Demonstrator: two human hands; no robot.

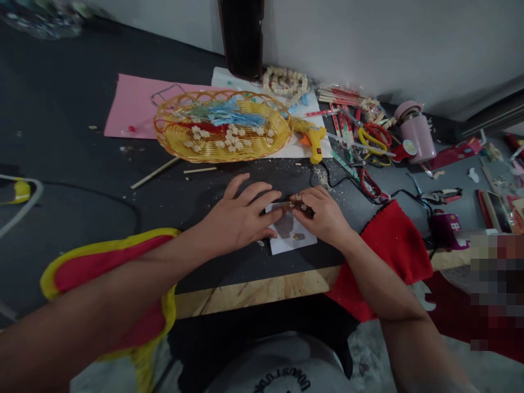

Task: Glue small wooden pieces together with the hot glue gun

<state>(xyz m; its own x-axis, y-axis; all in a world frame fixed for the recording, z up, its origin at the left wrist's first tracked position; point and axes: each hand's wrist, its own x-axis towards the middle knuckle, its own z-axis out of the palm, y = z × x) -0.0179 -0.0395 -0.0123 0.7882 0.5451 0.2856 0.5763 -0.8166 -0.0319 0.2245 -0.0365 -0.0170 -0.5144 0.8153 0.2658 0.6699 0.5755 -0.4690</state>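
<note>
A bare left arm (123, 295) leans in — the left hand (244, 221) spreads wide, the right hand (325, 215) pinches a tiny dark, pale-dotted piece (304, 207) over square white paper (281, 245) — probably to keep it steady

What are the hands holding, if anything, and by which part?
The right hand pinches a small dark, pale-dotted piece, its gripped part hidden; the left hand's hold is unclear.

- Piece (303, 207) in the right hand (327, 215): mostly hidden, too small to tell.
- Shiny object (45, 19) far beyond the left hand (243, 221): blurred, cut off.
</note>
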